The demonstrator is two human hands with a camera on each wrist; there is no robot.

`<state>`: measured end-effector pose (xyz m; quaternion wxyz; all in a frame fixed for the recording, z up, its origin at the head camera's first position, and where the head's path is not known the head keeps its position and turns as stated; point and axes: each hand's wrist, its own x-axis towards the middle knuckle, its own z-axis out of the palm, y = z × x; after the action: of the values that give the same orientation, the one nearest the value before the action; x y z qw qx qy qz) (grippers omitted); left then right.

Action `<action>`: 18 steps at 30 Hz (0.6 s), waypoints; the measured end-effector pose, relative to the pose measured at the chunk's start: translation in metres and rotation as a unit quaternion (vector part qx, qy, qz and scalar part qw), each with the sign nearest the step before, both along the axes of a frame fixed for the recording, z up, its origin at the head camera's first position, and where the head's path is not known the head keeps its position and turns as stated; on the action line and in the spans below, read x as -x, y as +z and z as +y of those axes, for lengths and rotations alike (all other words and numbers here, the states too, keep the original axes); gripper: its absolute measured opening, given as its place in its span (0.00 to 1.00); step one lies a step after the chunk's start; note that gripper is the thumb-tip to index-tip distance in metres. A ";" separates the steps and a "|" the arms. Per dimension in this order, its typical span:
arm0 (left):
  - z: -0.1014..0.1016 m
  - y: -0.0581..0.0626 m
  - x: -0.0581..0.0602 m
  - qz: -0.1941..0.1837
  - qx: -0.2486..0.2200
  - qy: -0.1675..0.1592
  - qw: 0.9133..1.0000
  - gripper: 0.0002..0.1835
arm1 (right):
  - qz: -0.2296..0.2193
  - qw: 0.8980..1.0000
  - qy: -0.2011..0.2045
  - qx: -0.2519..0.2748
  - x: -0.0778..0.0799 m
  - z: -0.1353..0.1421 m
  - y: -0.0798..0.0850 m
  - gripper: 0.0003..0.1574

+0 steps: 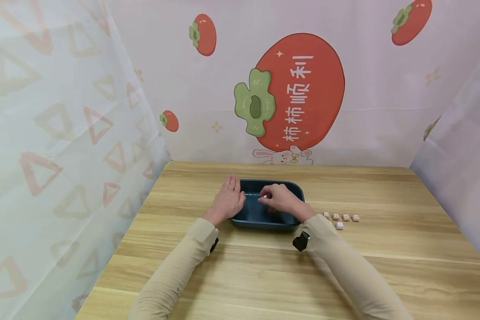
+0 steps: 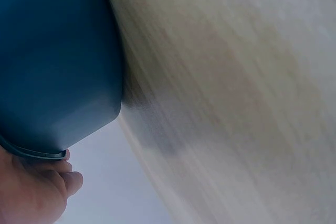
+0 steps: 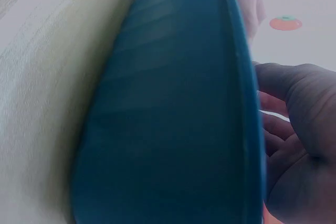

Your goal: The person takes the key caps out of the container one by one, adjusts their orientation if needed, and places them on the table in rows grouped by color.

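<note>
A dark blue rectangular tray [image 1: 270,226] stands on the table. My left hand [image 1: 229,200] holds its left side, with the thumb over the rim and the fingers stretched along the outside. Above the tray's inside, my right hand [image 1: 281,198] pinches a small pale keycap [image 1: 265,197], mostly covered by the fingers. In the right wrist view the tray's front wall [image 3: 173,114] hides part of my right hand [image 3: 299,129]. The left wrist view has the tray's outer wall [image 2: 58,61] next to part of my left hand [image 2: 37,190].
Several small keycaps [image 1: 346,217] lie in a row right of the tray, with a white keycap [image 1: 339,226] just in front of them; my right sleeve partly covers this group. The wooden table [image 1: 256,271] ends at a printed cloth backdrop [image 1: 208,146].
</note>
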<state>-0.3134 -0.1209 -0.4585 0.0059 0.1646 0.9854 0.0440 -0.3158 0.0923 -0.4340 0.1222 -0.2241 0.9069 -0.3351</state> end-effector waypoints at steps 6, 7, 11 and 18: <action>0.000 0.000 0.000 0.001 0.006 0.001 1.000 0.34 | 0.024 1.000 -0.006 -0.003 -0.007 0.010 0.009 0.12; 0.000 0.000 0.000 0.001 0.003 0.001 1.000 0.34 | 0.030 1.000 -0.008 -0.005 -0.008 0.012 0.011 0.11; 0.000 -0.001 0.000 -0.002 -0.008 0.001 1.000 0.34 | 0.038 0.999 -0.012 0.005 -0.014 0.022 0.015 0.12; 0.000 -0.002 0.001 0.001 -0.012 0.002 1.000 0.33 | 0.039 0.999 -0.010 0.028 -0.021 0.043 0.021 0.15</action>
<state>-0.3142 -0.1209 -0.4605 0.0029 0.1631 0.9850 0.0560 -0.2945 0.1356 -0.4125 0.0769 -0.2316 0.9035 -0.3524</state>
